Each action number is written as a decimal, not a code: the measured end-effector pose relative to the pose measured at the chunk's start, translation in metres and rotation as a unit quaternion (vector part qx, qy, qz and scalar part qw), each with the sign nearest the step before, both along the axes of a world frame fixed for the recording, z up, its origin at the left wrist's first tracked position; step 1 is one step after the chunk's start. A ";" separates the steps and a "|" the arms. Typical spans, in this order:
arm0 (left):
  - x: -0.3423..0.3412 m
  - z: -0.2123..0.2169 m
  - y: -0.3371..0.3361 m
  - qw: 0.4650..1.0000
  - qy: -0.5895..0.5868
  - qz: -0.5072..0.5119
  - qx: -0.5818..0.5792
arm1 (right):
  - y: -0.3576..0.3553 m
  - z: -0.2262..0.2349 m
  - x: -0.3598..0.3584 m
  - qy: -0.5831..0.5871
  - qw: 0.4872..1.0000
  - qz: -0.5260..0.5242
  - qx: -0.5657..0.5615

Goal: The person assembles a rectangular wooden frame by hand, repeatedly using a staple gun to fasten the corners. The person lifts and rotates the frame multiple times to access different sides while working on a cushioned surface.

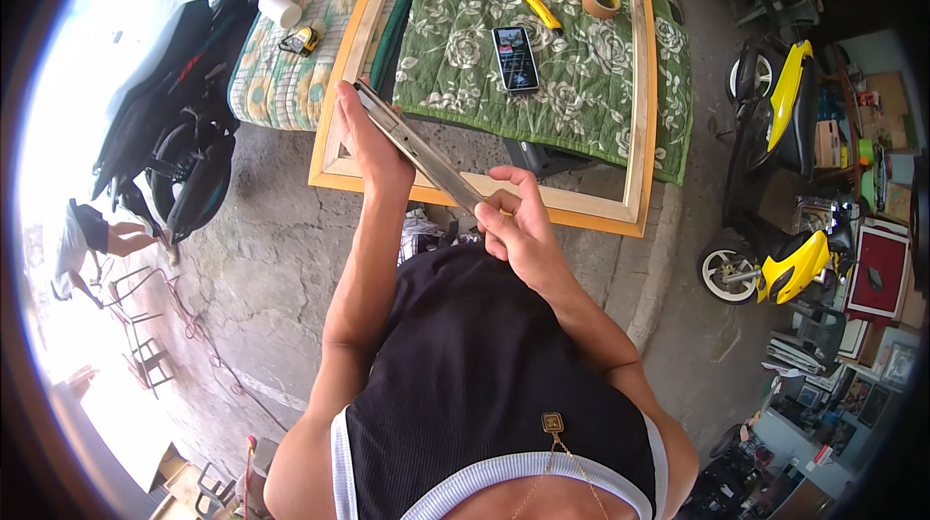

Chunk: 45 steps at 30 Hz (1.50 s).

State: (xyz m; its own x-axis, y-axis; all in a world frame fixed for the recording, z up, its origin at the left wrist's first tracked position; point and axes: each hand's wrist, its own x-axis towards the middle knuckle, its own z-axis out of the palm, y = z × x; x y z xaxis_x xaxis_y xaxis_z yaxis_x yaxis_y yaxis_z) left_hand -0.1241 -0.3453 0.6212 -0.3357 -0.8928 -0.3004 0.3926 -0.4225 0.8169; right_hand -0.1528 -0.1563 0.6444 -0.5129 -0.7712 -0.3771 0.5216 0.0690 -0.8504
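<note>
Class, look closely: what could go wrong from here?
The long, silvery metal strip could slip from the right grip and dent the tan rectangular wooden frame below.

The elongated yellow utility knife on the green floral quilt might cut someone reaching past it; whether its blade is out is unclear.

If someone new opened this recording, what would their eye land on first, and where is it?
Probably the large rectangular pale-wood frame at upper centre, lying partly over a green floral quilted cloth. Next, the long, narrow metal piece near the middle, its lower end gripped by the right hand, its upper part against the left hand. On the right side, a yellow-and-black motor scooter also stands out.
</note>
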 end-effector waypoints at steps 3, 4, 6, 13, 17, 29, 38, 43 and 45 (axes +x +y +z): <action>0.003 -0.001 -0.004 0.999 -0.008 -0.002 0.041 | 0.001 0.000 0.003 -0.025 0.998 -0.048 -0.021; 0.006 -0.003 -0.009 0.999 -0.001 0.005 0.048 | 0.003 0.000 0.004 -0.029 0.998 -0.052 -0.026; 0.010 -0.011 -0.018 0.998 0.013 0.017 0.063 | 0.018 -0.010 0.001 -0.001 1.000 0.013 -0.006; 0.011 -0.003 -0.022 0.999 -0.001 0.024 0.044 | 0.032 -0.015 0.009 0.014 0.998 0.021 0.050; 0.010 0.003 -0.021 0.999 0.006 0.010 0.037 | 0.033 -0.022 0.011 0.002 1.000 -0.008 0.018; 0.001 0.001 0.002 0.999 0.016 -0.032 -0.002 | 0.016 -0.039 0.017 -0.034 0.995 -0.029 -0.087; -0.005 0.016 0.017 0.999 0.004 -0.015 -0.046 | 0.013 -0.053 0.021 -0.022 0.983 -0.088 -0.158; 0.001 0.016 0.023 0.994 0.068 -0.091 -0.009 | 0.014 -0.059 0.024 0.005 0.973 -0.076 -0.216; -0.002 0.022 0.027 0.994 0.082 -0.072 0.016 | 0.012 -0.054 0.024 -0.002 0.972 -0.088 -0.217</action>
State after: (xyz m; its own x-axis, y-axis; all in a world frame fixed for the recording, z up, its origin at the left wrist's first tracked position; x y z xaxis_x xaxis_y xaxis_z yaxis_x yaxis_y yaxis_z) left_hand -0.1257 -0.3180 0.6437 -0.5064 -0.8226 -0.2587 0.4524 -0.5088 0.7324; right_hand -0.1292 -0.1445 0.5902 -0.6509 -0.7582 -0.0385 0.4966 -0.3869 -0.7770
